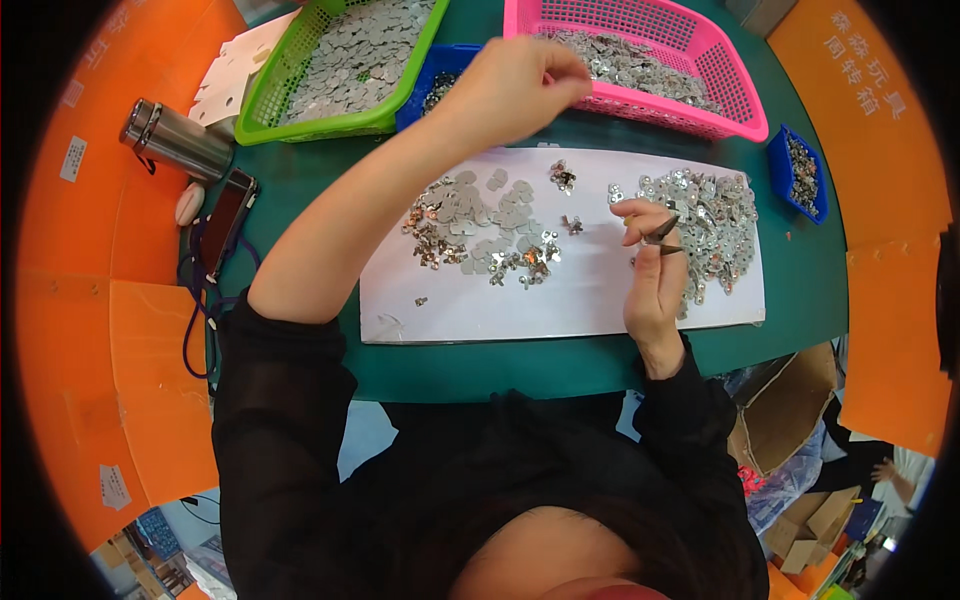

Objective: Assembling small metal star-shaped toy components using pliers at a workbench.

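Observation:
My left hand (515, 92) is raised over the near left corner of the pink basket (640, 108), its fingers curled together; whatever they may hold is hidden. Above the right part of the white board (600, 300), my right hand (655, 280) is closed around needle-nose pliers (664, 232), whose two dark pointed jaws stand apart. Beside and under that hand spreads a heap of shiny round metal pieces (715, 225). Flat grey metal discs (470, 205) lie on the board's left part, with small shiny fittings (525, 262) around them.
A green basket (385, 122) of flat discs stands at the back left, beside a partly hidden blue bin (405, 115). Another blue bin (800, 172) with small parts is at right. A steel flask (180, 140) and a phone (228, 222) with a cord lie left. Orange panels flank the table.

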### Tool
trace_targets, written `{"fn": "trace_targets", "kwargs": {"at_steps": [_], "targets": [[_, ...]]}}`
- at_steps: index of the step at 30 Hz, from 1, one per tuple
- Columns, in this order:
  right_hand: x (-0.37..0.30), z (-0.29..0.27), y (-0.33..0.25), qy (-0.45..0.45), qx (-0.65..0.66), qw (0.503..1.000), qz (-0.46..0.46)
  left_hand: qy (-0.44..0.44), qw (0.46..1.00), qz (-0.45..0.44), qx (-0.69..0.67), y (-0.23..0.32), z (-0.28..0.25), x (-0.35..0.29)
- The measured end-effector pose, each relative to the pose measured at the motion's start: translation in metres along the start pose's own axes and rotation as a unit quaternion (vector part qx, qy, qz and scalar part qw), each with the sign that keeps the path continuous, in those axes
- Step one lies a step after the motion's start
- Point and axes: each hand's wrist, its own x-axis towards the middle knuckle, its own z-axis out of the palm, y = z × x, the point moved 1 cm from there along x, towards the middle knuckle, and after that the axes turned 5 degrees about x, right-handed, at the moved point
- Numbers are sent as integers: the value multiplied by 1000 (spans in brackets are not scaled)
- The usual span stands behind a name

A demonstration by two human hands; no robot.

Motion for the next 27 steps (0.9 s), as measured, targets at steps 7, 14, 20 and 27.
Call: {"fn": "trace_targets", "kwargs": {"at_steps": [7,14,20,27], "targets": [[0,-2,1,-9,-9,1000,-20,-172,965,7,196,9,-2,-77],[0,-5,0,46,35,997,-57,-159,977,-20,139,1,16,-104],[1,-2,-2,49,-94,989,-100,-127,985,-98,71,5,12,-111],[8,21,-5,30,-371,910,-181,-98,981,-54,160,10,18,-116]]}}
